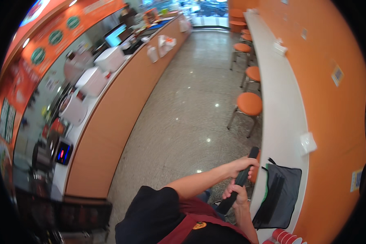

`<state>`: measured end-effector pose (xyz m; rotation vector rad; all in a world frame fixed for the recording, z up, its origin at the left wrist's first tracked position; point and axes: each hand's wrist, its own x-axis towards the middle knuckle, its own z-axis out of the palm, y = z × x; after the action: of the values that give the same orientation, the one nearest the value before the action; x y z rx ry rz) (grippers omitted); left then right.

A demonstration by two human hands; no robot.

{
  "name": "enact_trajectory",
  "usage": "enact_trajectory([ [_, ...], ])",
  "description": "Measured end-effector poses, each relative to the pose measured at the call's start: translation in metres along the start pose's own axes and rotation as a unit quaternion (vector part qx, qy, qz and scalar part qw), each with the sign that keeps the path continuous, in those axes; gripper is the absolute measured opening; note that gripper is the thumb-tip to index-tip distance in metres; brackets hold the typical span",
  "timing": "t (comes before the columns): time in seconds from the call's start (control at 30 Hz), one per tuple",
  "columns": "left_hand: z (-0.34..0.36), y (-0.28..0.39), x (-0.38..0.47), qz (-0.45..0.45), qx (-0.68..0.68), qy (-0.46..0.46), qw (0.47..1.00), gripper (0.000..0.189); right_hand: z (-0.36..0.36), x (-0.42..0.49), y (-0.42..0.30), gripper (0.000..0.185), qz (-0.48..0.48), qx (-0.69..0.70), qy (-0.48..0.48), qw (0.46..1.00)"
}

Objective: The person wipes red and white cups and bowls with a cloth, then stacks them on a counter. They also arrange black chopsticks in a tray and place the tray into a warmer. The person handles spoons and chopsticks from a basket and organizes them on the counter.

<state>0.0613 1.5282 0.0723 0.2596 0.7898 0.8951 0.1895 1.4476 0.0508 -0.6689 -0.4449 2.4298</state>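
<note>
My left hand (244, 167) is wrapped around the upper part of a long black bundle (241, 180), which looks like chopsticks packed side by side. Lower down, my right hand (236, 192) grips the same bundle. It slants in front of my body, beside the edge of the white wall counter (280, 106). On that counter, just right of my hands, lies a flat grey mesh zip bag (288, 186) with a green edge. Long black sticks (274, 195) show in or on it; I cannot tell which.
Red cups (285, 236) lie at the counter's near end, and a white packet (308, 143) sits by the orange wall. Orange stools (249, 103) line the counter. Across the tiled floor (177, 122) runs a serving counter (109, 131) bearing white containers (91, 80) and a screen (116, 35).
</note>
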Motion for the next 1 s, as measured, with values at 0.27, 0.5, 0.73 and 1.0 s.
enact_trajectory([
  [0.27,-0.212,-0.044,-0.318,0.396,-0.266,-0.048,0.877,0.069,0.242,0.068,0.166,0.016,-0.174,-0.176,-0.178,0.952],
  [0.5,-0.332,-0.061,-0.587,0.572,-0.330,0.029,0.750,0.058,0.405,0.105,0.467,0.030,-0.236,-0.210,-0.452,0.834],
  [0.73,-0.487,-0.043,-0.749,0.568,-0.257,0.230,0.747,0.058,0.524,0.185,0.617,0.024,-0.065,-0.259,-0.452,0.851],
  [1.0,-0.738,0.002,-1.121,0.086,0.334,0.925,0.159,0.096,0.549,0.365,0.697,0.012,0.140,-0.476,-0.231,0.837],
])
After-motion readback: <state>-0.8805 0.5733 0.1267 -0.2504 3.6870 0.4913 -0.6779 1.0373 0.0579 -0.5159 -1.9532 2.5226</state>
